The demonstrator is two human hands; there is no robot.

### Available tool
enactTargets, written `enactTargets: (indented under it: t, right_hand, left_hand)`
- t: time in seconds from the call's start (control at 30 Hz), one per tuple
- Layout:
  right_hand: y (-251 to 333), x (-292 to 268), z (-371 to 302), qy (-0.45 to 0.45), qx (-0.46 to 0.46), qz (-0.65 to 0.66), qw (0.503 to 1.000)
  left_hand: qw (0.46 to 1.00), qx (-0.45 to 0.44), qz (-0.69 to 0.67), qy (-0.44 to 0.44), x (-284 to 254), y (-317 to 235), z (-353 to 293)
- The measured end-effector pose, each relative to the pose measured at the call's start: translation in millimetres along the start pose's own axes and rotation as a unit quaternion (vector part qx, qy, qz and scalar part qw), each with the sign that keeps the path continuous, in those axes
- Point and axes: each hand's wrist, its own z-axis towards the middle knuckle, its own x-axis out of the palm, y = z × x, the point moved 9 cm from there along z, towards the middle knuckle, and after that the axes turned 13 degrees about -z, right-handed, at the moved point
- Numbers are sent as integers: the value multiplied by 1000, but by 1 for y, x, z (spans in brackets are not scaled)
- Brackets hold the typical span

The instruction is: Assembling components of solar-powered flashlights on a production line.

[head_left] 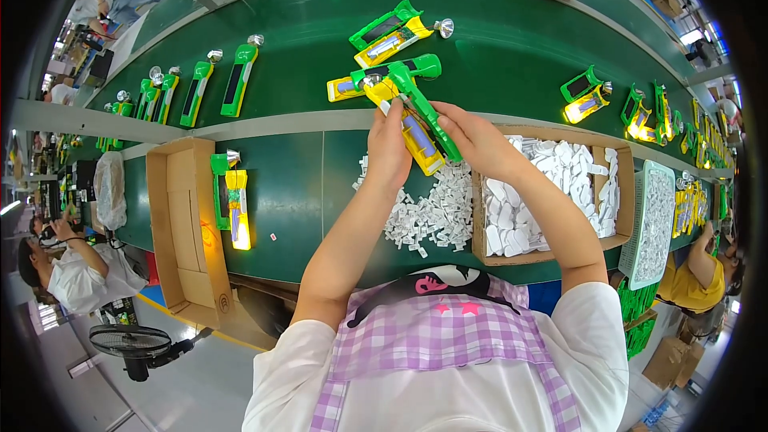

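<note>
Over the bench, both my hands hold one opened flashlight, its yellow half [419, 141] and green half [419, 102] spread apart. A purplish cylindrical part lies inside the yellow half. My left hand [387, 150] is closed on the yellow side; my right hand [478, 141] grips the green side, its fingers partly hidden. Just beyond lie another opened flashlight [392, 38] with a silver lamp head and a further green-and-yellow one [344, 90], partly covered by the held piece. Below my hands spreads a heap of small white pieces [428, 220].
A cardboard box [512, 260] of white plastic parts stands at right, beside a pale basket [636, 272] of small pieces. Leftward are a lit opened flashlight [239, 212] and another cardboard box [166, 228]. Closed flashlights [238, 80] line the far left; lit opened ones [586, 104] sit right.
</note>
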Motion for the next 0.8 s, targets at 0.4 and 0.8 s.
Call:
enactTargets:
  t: [0.4,0.8]
  right_hand:
    - [17,3,2,32,-8,-3,999]
    - [88,23,-16,-37,-138,-376,916]
  left_hand:
    - [999,-12,-31,-38,-9,-3,0]
    - [968,42,-215,120,-3,-11,-21]
